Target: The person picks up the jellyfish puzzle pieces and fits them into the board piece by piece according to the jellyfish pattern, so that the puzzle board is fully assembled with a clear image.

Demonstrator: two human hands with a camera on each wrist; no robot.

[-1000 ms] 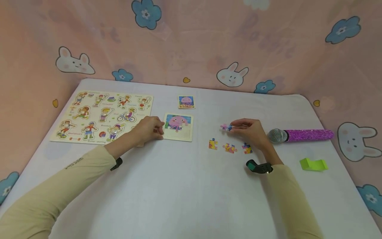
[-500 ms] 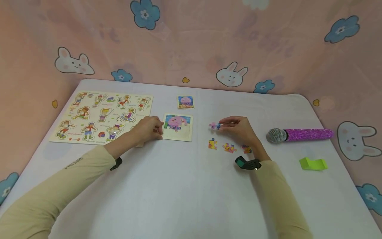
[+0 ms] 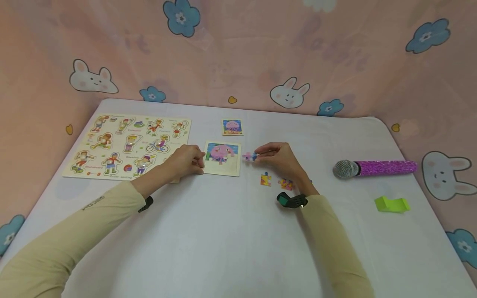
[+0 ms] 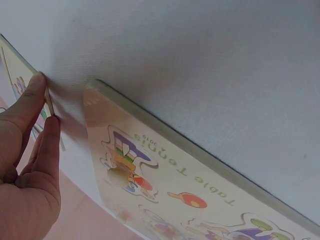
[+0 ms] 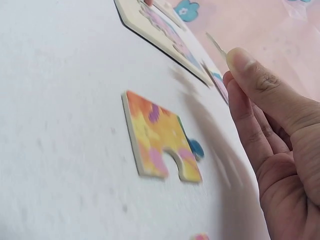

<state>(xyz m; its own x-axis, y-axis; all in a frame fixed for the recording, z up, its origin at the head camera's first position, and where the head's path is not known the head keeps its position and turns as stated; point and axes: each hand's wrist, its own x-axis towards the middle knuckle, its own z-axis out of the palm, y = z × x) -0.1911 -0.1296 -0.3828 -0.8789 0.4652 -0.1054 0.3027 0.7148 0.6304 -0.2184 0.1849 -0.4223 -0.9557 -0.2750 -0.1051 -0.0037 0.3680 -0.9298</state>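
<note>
My right hand (image 3: 277, 156) pinches a pink and blue puzzle piece (image 3: 247, 157) between thumb and fingertips, just right of the jellyfish puzzle board (image 3: 222, 169). In the right wrist view that piece (image 5: 216, 45) shows edge-on, raised off the table. Thumb and fingers of my left hand (image 3: 185, 160) hold the board's left edge; the left wrist view has this hand (image 4: 30, 155) at the board's rim. Pink jellyfish pieces fill the upper part of the board, with bare tray below. A yellow puzzle piece (image 5: 155, 135) lies beneath my right hand.
Left of the board lies a large sports peg puzzle (image 3: 126, 147). A small jellyfish picture card (image 3: 232, 127) is behind the board. Another loose piece (image 3: 285, 184) lies by the right wrist. Farther right are a purple glittery microphone (image 3: 376, 169) and a green block (image 3: 392, 205).
My right hand has carried the pink and blue piece leftward, from near the microphone to beside the board's right edge. The left hand stays at the board.
</note>
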